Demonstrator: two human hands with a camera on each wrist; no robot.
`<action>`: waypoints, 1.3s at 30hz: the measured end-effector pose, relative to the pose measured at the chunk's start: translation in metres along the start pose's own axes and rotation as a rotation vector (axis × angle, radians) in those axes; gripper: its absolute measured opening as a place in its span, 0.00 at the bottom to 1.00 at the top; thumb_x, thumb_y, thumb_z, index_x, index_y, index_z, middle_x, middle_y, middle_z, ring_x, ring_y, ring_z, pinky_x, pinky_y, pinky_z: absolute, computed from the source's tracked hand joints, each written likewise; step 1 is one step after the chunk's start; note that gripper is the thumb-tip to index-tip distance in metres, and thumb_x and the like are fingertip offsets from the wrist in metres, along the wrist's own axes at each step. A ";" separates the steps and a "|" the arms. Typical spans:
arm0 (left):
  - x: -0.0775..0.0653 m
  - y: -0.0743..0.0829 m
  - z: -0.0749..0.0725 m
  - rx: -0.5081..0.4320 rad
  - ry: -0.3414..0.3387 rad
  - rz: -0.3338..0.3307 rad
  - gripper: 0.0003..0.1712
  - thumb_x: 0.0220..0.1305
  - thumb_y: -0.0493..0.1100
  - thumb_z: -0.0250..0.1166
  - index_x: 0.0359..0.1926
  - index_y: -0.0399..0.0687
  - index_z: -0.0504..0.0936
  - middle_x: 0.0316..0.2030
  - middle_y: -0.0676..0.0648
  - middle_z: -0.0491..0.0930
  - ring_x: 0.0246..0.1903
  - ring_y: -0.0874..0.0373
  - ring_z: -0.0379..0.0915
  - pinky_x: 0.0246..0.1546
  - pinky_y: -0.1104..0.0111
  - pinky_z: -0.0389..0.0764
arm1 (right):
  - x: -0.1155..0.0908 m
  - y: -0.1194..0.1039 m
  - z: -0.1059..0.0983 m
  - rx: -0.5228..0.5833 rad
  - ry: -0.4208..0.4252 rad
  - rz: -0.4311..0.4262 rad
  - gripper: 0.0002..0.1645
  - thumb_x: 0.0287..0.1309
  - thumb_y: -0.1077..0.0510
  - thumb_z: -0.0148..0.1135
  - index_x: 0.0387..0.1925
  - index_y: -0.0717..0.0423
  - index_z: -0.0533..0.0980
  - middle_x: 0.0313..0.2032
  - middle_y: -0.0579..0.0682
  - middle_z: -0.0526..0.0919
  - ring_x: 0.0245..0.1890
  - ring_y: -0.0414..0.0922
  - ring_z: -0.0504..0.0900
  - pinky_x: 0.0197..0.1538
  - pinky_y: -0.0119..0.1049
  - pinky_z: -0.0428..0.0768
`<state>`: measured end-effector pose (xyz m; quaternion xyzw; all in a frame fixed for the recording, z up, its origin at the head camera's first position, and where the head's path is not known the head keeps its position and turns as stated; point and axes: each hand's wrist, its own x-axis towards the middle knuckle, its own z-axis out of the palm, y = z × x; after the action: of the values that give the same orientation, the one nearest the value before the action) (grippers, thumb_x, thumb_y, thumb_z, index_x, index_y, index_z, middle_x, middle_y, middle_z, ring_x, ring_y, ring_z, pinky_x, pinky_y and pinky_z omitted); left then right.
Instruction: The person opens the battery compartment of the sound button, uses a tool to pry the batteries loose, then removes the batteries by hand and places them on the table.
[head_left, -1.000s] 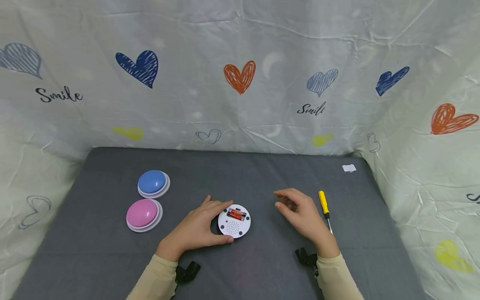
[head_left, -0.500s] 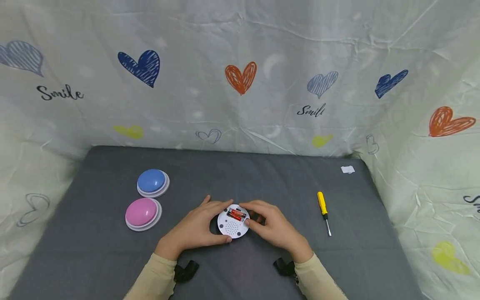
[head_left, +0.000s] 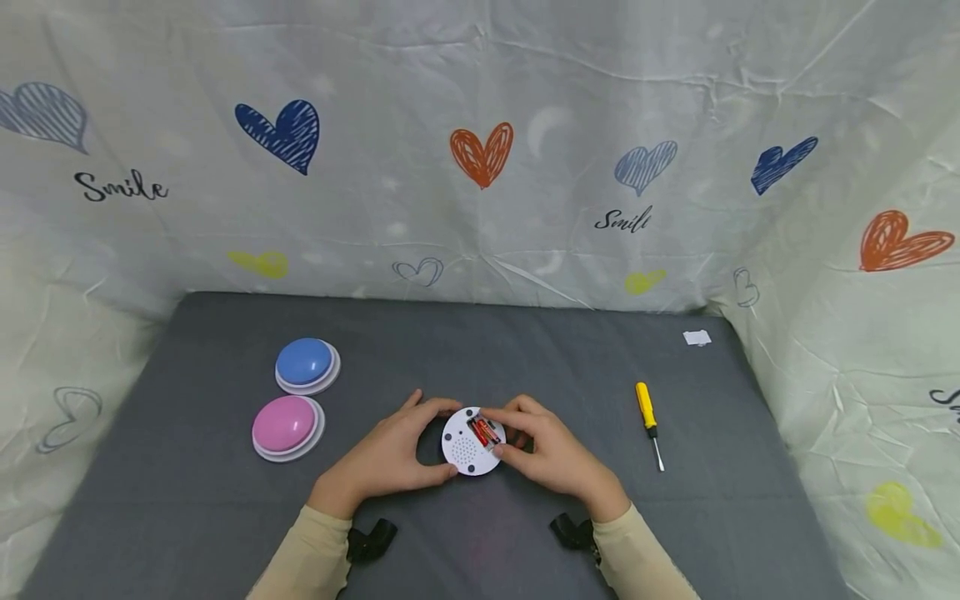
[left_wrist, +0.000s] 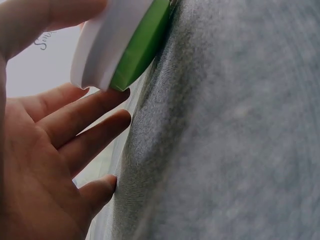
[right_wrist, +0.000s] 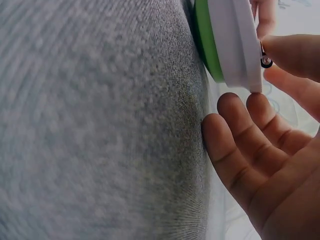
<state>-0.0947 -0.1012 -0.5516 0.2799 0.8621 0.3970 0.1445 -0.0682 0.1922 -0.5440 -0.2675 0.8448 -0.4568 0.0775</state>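
Note:
A round push button (head_left: 463, 457) lies upside down on the cloth, its white underside up. Two red batteries (head_left: 486, 431) sit in its open compartment. Below the white base, a green dome (left_wrist: 142, 47) faces the cloth in the left wrist view. My left hand (head_left: 397, 446) holds the button's left side between thumb and fingers. My right hand (head_left: 555, 454) has its thumb and index finger at the battery side. In the right wrist view, the middle fingers touch the white base (right_wrist: 237, 45) from beneath, and the thumb lies by a small dark round part.
A blue push button (head_left: 303, 362) and a pink push button (head_left: 283, 425) stand dome up at the left. To the right lies a yellow-handled screwdriver (head_left: 646, 404); behind it is a small white piece (head_left: 697, 337). Heart-printed cloth walls rise beyond the grey table.
My right hand has come in from the right to the button. The button has turned clockwise and shifted slightly right, batteries now slanting. My left hand stays at its left side.

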 end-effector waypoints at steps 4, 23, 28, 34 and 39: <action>0.001 0.000 -0.001 -0.008 0.011 0.033 0.44 0.60 0.52 0.82 0.76 0.55 0.76 0.70 0.54 0.78 0.81 0.31 0.54 0.80 0.34 0.57 | -0.001 0.001 -0.001 0.016 -0.008 -0.001 0.30 0.73 0.59 0.73 0.74 0.49 0.80 0.48 0.46 0.78 0.41 0.39 0.79 0.46 0.38 0.88; 0.002 0.001 0.006 0.018 -0.011 0.011 0.53 0.59 0.68 0.82 0.81 0.60 0.73 0.75 0.54 0.75 0.81 0.23 0.47 0.72 0.27 0.65 | -0.003 0.015 0.009 -0.028 0.032 -0.070 0.29 0.69 0.50 0.78 0.69 0.46 0.83 0.61 0.42 0.81 0.49 0.43 0.81 0.41 0.36 0.84; 0.003 -0.001 0.007 0.012 -0.013 -0.005 0.53 0.59 0.69 0.82 0.81 0.61 0.73 0.75 0.54 0.75 0.81 0.24 0.46 0.71 0.26 0.65 | -0.003 0.016 0.009 -0.017 0.035 -0.068 0.29 0.68 0.51 0.78 0.69 0.45 0.84 0.62 0.42 0.82 0.49 0.43 0.82 0.41 0.36 0.83; 0.003 -0.001 0.007 0.005 -0.013 -0.016 0.53 0.58 0.69 0.82 0.81 0.62 0.74 0.75 0.54 0.75 0.81 0.23 0.46 0.70 0.24 0.65 | -0.001 0.019 0.009 0.044 0.036 -0.050 0.26 0.70 0.52 0.77 0.67 0.44 0.84 0.62 0.41 0.82 0.52 0.42 0.81 0.41 0.37 0.82; 0.002 -0.001 0.005 0.007 -0.011 -0.024 0.53 0.58 0.68 0.82 0.80 0.63 0.74 0.75 0.54 0.75 0.81 0.23 0.46 0.70 0.25 0.66 | 0.001 0.021 0.010 0.070 0.031 -0.070 0.25 0.69 0.57 0.75 0.66 0.44 0.83 0.62 0.42 0.82 0.52 0.43 0.80 0.40 0.37 0.80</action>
<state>-0.0946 -0.0971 -0.5553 0.2722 0.8659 0.3908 0.1530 -0.0739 0.1939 -0.5668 -0.2867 0.8195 -0.4928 0.0577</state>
